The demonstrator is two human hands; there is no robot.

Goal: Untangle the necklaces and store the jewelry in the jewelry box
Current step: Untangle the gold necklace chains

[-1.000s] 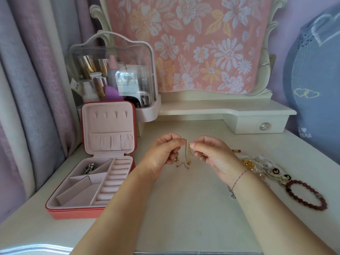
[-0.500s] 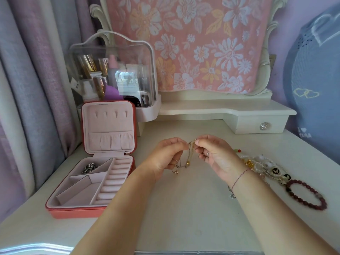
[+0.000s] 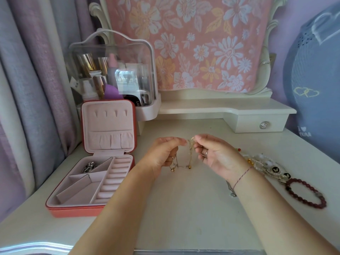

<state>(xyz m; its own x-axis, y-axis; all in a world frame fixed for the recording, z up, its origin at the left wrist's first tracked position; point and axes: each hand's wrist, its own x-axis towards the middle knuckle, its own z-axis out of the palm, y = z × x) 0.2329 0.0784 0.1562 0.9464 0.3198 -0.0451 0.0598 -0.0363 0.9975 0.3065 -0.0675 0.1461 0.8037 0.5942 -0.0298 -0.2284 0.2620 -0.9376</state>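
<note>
Above the middle of the white dressing table, my left hand and my right hand both pinch a thin tangled gold necklace. Its loops and small gold beads hang down between the hands. The open jewelry box, coral outside and pink inside, stands at the left with its lid upright. A silver piece lies in its back left compartment. To the right lie a heap of pearl and gold jewelry and a dark red bead bracelet.
A clear cosmetics case with bottles stands behind the jewelry box. A raised shelf with a small drawer runs along the back under a floral cloth. Curtains hang at the left. A blue cushion leans at the right.
My hands have risen slightly and drawn a little apart, so the necklace now hangs in a longer loop between them.
</note>
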